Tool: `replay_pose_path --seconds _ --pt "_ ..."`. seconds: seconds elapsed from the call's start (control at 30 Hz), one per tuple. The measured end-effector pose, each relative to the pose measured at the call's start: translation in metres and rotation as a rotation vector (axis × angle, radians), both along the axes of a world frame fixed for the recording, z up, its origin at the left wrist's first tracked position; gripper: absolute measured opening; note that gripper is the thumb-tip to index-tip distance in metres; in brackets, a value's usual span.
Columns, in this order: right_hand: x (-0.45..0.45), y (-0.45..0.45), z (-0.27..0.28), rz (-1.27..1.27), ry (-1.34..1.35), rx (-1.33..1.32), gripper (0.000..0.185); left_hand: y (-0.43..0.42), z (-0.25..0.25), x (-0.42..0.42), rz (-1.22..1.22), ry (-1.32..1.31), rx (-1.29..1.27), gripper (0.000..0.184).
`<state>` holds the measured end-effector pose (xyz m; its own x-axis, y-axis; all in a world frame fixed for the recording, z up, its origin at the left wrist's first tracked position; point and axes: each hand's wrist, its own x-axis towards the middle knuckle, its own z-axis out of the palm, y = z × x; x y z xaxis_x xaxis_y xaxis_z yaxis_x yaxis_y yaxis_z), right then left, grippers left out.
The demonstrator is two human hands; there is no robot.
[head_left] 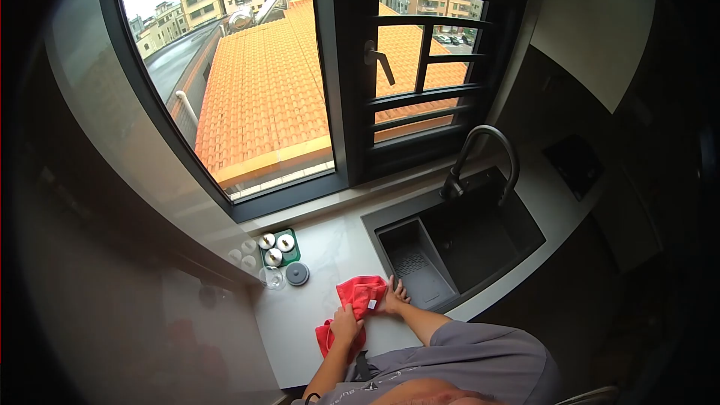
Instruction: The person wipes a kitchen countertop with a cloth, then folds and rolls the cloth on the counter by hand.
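Head cam has the left hand point(346, 325) with its fingers curled in and grasping a red cloth point(363, 292) at its bunched-up middle. Right hand point(395, 297) is looser, fingers partly spread, right at the cloth's edge and next to the sink rim; can't really tell if any of them pinch the fabric. Cloth's lying on the white counter point(300, 334), part of it fanned out beyond the left hand and part crumpled nearer the body, with a little white tag point(372, 304) showing.

Further out, the dark sink point(480, 244) sits just to the right, with a curved faucet point(491, 131) at the back. Over on the left there's a green tray point(291, 256) holding three white-topped jars point(285, 242), plus a round grey lidded container point(298, 274) and some clear glass thing point(273, 278) beside it. Window point(262, 97) behind the counter.
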<state>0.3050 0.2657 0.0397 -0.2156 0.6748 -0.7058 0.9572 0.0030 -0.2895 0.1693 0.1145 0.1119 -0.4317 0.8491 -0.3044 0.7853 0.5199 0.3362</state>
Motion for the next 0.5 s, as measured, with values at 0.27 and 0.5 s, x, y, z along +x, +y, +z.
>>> replay_pose_path --seconds 0.27,0.5 --pt "0.002 -0.003 0.01 0.054 0.003 0.008 0.168 -0.141 -0.02 -0.106 0.73 0.019 -0.106 0.068" --pt "0.001 -0.005 0.019 0.045 0.009 0.017 0.167 -0.113 -0.023 -0.106 0.842 0.069 -0.207 0.064"
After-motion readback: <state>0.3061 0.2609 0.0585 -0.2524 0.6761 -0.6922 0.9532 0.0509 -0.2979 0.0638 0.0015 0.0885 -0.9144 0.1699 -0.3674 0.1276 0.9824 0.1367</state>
